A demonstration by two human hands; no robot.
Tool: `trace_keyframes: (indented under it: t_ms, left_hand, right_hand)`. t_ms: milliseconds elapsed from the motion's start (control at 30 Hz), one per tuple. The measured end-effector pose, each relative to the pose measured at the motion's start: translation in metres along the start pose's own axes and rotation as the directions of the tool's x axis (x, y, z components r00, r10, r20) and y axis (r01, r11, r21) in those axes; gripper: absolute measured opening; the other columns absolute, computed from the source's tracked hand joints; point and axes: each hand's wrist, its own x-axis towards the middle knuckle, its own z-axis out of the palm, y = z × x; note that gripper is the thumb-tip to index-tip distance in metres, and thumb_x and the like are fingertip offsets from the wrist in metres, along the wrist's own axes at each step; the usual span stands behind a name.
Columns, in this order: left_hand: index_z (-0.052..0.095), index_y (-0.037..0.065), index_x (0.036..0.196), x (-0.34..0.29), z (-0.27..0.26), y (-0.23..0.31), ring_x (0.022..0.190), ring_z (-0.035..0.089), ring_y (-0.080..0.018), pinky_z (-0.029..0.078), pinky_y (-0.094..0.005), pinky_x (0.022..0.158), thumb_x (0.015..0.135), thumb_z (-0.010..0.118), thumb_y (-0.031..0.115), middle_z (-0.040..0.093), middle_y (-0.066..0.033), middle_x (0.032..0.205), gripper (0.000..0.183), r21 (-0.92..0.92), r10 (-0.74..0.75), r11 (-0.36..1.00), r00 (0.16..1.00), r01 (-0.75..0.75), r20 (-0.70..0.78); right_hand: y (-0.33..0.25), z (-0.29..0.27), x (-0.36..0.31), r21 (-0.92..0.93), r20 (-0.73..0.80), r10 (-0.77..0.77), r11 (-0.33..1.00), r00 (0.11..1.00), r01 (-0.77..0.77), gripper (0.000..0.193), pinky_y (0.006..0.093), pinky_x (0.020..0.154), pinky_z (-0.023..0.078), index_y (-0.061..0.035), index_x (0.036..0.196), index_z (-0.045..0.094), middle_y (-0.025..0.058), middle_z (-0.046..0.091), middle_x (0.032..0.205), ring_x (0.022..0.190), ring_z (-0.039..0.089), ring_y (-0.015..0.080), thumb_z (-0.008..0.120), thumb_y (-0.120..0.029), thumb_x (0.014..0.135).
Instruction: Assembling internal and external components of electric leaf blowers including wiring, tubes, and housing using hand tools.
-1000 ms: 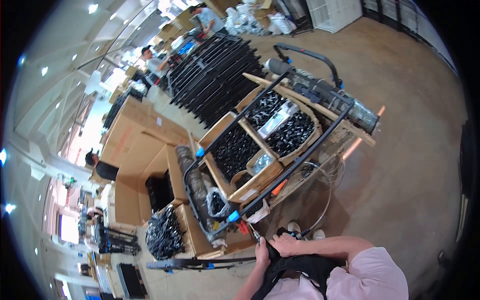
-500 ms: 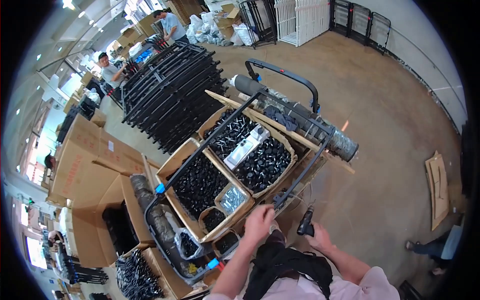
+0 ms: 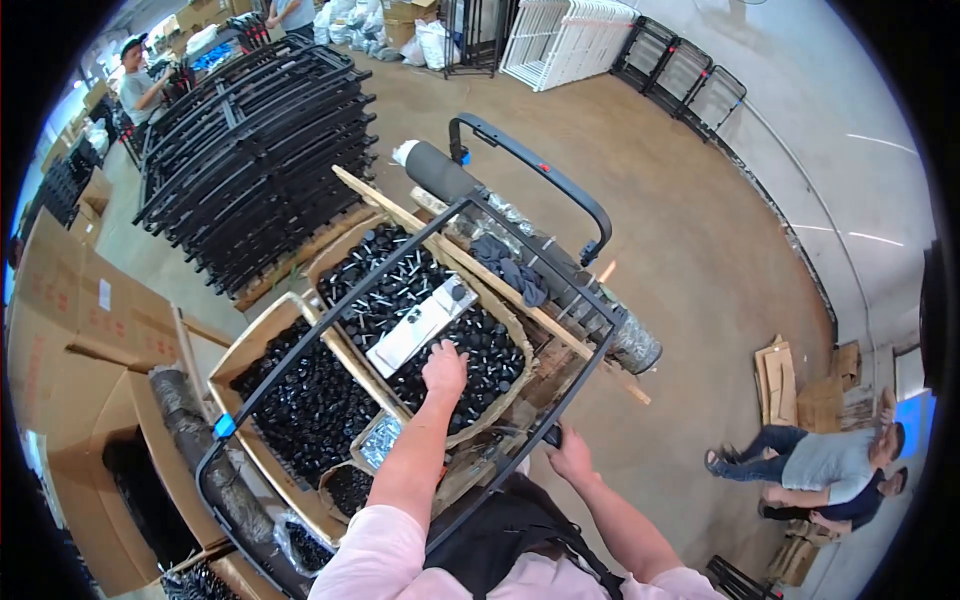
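My left hand [image 3: 445, 370] reaches over a carton of black round-headed bolts [image 3: 500, 350], beside a white-and-silver box [image 3: 422, 325] lying on them. Its fingers are drawn together at the bolts; what they hold, if anything, is too small to make out. Low at the table's near edge, my right hand [image 3: 572, 455] is wrapped round a black cordless drill [image 3: 552, 436], mostly hidden by the hand and a frame bar. A black tubular metal frame [image 3: 365, 285] with a blue clip [image 3: 224, 426] lies across the cartons.
Left of the bolts are a carton of small black parts [image 3: 300, 410] and a tray of silver screws [image 3: 380, 440]. Wrapped rolls [image 3: 440, 172] flank the cartons. Stacked black frames [image 3: 250, 150] stand far left; people [image 3: 835, 465] are at the right.
My left hand has moved forward from the near edge to the bolts. My right hand with the drill has shifted left, close to the frame. The whole view has turned.
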Motion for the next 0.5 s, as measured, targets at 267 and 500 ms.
trace_keyframes:
  t_ms: [267,500]
  left_hand:
    - [0.053,0.003,0.121,-0.048,-0.03,0.007,0.103,0.069,-0.0387,0.056,-0.0478,0.087,0.093,0.074,0.019,0.068,-0.0205,0.111,0.039,-0.469,-0.002,0.883,1.0,-0.011,-0.027]
    - [0.054,0.001,0.137,-0.074,-0.05,-0.01,0.088,0.064,-0.0128,0.054,-0.0295,0.081,0.102,0.065,0.01,0.067,-0.0049,0.101,0.038,-0.838,-0.171,0.533,0.985,0.117,0.029]
  right_hand:
    - [0.009,0.03,0.113,-0.182,0.041,-0.046,0.982,0.998,0.053,0.068,0.0532,0.101,0.054,-0.0053,0.151,0.045,0.0326,0.057,0.135,0.118,0.063,0.0501,0.071,-0.023,0.091]
    - [0.024,0.004,0.109,-0.431,0.515,-0.176,0.793,0.839,0.431,0.055,0.0495,0.102,0.053,-0.005,0.135,0.063,0.0259,0.066,0.127,0.119,0.063,0.0448,0.069,-0.034,0.089]
